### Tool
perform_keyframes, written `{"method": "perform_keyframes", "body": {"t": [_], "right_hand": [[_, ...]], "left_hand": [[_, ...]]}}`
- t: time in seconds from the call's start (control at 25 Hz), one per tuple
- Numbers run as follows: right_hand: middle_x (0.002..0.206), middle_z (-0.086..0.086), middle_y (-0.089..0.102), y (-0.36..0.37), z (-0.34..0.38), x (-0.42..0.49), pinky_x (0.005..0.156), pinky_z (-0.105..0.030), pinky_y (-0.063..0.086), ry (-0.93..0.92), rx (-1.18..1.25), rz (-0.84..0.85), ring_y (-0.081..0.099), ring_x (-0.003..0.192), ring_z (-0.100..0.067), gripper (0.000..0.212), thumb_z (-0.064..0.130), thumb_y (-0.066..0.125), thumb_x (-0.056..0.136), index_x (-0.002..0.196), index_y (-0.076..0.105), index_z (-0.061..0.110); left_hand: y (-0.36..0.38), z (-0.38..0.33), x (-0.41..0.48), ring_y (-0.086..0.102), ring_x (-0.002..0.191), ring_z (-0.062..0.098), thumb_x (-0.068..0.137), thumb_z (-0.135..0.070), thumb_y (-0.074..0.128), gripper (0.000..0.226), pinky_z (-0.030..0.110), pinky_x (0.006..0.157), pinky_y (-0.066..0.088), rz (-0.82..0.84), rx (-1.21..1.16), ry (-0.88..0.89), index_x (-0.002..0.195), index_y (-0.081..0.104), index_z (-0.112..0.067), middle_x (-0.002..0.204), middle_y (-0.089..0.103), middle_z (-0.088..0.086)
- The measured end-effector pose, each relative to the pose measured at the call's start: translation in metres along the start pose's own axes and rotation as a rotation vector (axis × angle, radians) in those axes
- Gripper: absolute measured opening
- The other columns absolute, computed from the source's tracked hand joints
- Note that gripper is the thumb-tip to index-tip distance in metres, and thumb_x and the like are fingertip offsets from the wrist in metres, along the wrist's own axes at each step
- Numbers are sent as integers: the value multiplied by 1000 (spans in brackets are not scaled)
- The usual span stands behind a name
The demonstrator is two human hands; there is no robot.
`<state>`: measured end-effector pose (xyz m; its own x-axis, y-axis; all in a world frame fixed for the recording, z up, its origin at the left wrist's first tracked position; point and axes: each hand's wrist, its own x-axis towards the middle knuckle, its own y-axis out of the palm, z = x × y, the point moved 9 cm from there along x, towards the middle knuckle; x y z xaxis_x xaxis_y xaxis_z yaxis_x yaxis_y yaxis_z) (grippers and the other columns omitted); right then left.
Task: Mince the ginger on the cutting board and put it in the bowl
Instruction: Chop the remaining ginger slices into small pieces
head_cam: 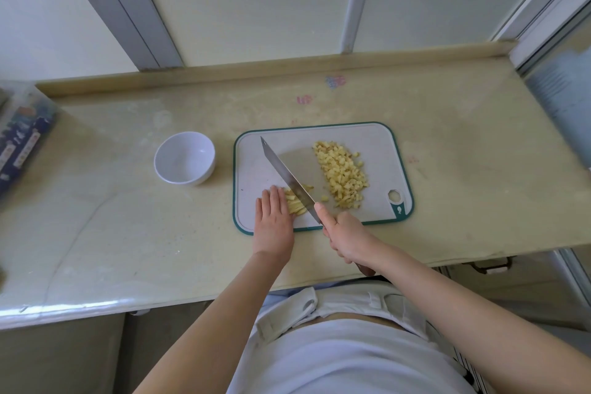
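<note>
- Chopping ginger strips [295, 205] on cutting board [377, 137]: right hand [345, 240] clenched round knife [284, 176], left hand [275, 221] flat, pressing strips.
- Minced pile [342, 174] right of blade; bowl [184, 158] empty.
- Risk: uncurled fingertips beside blade; a slip could cut them.

One camera here, riding on the person's head, looking forward and steeply down past their own torso [345, 358]. It's close in: the cutting board [383, 169] sits mid-frame on the counter [128, 217], with wall panels [256, 3] filling the top.
</note>
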<state>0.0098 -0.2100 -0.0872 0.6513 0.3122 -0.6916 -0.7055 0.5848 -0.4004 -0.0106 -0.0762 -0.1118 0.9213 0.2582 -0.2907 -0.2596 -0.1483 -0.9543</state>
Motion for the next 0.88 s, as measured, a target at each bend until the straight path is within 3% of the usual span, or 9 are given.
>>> {"method": "perform_keyframes", "body": {"t": [0.52, 0.72, 0.88], "right_hand": [[45, 2, 26, 3, 11, 13, 46, -27, 26, -55, -82, -76, 24, 37, -15, 62, 61, 29, 98, 54, 25, 17], [48, 5, 27, -2, 4, 15, 40, -21, 20, 15, 94, 40, 21, 38, -12, 58, 68, 28, 94, 64, 34, 19], [48, 6, 27, -11, 3, 15, 40, -21, 19, 1, 117, 26, 21, 39, -10, 58, 67, 29, 95, 66, 38, 17]], "left_hand": [[2, 0, 1, -10, 143, 34, 103, -21, 15, 55, 42, 118, -4, 11, 34, 14, 144, -15, 2, 155, -11, 18], [-1, 0, 1, -7, 144, 32, 103, -21, 18, 56, 41, 118, -3, 1, 22, 12, 144, -13, 1, 156, -8, 17], [-2, 1, 0, -8, 144, 32, 103, -20, 20, 57, 40, 117, -4, 6, 14, 21, 144, -14, 1, 156, -9, 16]]}}
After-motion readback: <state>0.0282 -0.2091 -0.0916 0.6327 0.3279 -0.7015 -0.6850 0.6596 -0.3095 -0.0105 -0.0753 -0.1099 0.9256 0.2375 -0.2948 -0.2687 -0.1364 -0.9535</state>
